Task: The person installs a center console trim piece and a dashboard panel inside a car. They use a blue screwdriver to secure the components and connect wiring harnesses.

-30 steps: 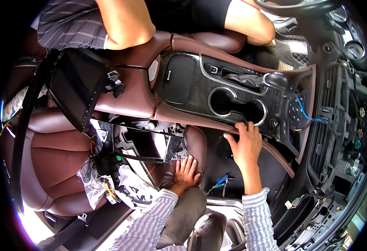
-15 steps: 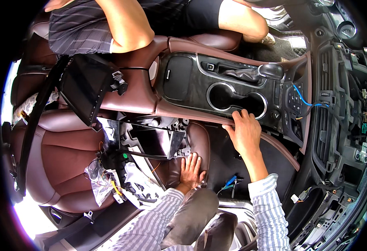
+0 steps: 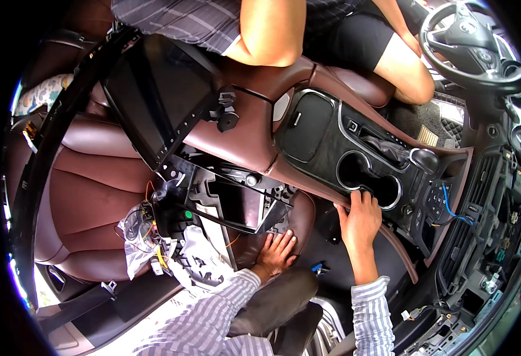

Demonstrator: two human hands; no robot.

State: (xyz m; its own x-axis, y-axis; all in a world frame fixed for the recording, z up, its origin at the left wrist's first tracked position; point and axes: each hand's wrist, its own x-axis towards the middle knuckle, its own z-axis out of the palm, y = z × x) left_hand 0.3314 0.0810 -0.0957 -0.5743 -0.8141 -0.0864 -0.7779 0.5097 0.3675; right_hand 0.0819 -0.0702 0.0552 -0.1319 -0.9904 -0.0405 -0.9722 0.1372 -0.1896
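Observation:
My left hand [image 3: 277, 251] lies spread on the front of the maroon seat cushion [image 3: 304, 218], just below a detached screen assembly [image 3: 239, 200] with silver brackets. My right hand [image 3: 361, 219] has its fingertips hooked over the maroon edge trim [image 3: 309, 181] of the centre console [image 3: 303, 130], beside the cup holders [image 3: 369, 183]. A larger black screen panel [image 3: 156, 95] leans over the seat and console. Loose wiring in clear plastic [image 3: 138, 237] and white-grey parts [image 3: 207, 264] lie on the seat. A small blue-handled tool [image 3: 317, 267] is on the dark floor area.
Another person [image 3: 272, 29] sits across the console at the top, near the steering wheel [image 3: 471, 44]. The stripped dashboard [image 3: 489, 237] with exposed connectors runs down the right; a blue cable [image 3: 448, 207] hangs onto the console. A long black trim strip [image 3: 46, 154] crosses the left.
The view has turned, bringing the steering wheel further into frame and shifting the console down and rightward. Both my hands stay about where they were on the seat and console edge.

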